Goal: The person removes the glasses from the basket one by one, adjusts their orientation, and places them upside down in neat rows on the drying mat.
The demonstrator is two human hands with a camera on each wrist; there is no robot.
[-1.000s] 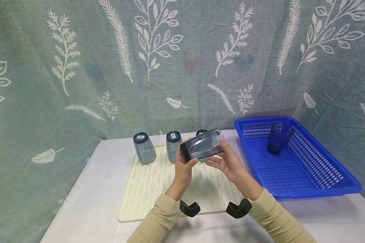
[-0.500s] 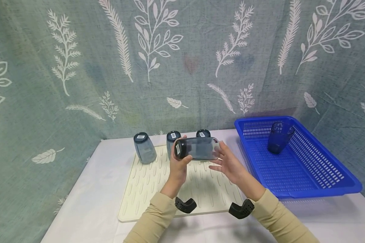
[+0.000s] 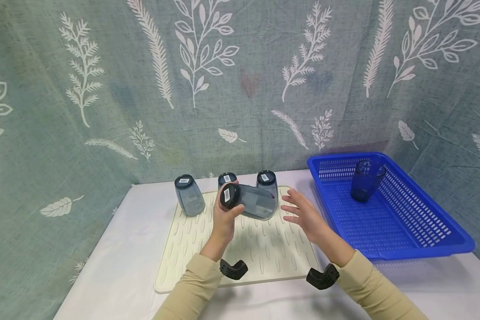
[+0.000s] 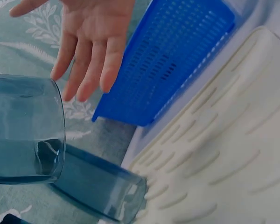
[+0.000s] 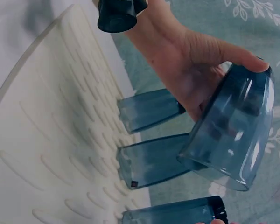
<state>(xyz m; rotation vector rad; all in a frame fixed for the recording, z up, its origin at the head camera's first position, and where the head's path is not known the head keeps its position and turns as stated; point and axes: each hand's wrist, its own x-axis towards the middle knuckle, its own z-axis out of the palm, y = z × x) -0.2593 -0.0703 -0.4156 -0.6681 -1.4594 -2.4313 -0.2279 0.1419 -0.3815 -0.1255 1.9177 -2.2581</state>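
My left hand (image 3: 225, 218) grips a blue-tinted drinking glass (image 3: 254, 201) round its dark base, above the cream drying mat (image 3: 264, 249). The glass lies nearly sideways, its mouth to the right and a little down; a label shows on the base. My right hand (image 3: 307, 218) is apart from the glass, just right of its mouth, fingers spread; the left wrist view shows its palm (image 4: 100, 23). Along the mat's back edge three more glasses stand upside down: a left one (image 3: 190, 195), a middle one (image 3: 226, 178) partly hidden behind my left hand, and a right one (image 3: 266, 178).
A blue perforated plastic basket (image 3: 384, 256) stands on the white table (image 3: 112, 266) to the right. Inside it, near the back, one glass (image 3: 367, 180) stands mouth up. A leaf-patterned curtain (image 3: 240, 89) hangs behind the table.
My right hand has let go of the glass's mouth end and drawn back to the right. My left hand has moved left with the glass, turning its base toward the camera and its mouth downward.
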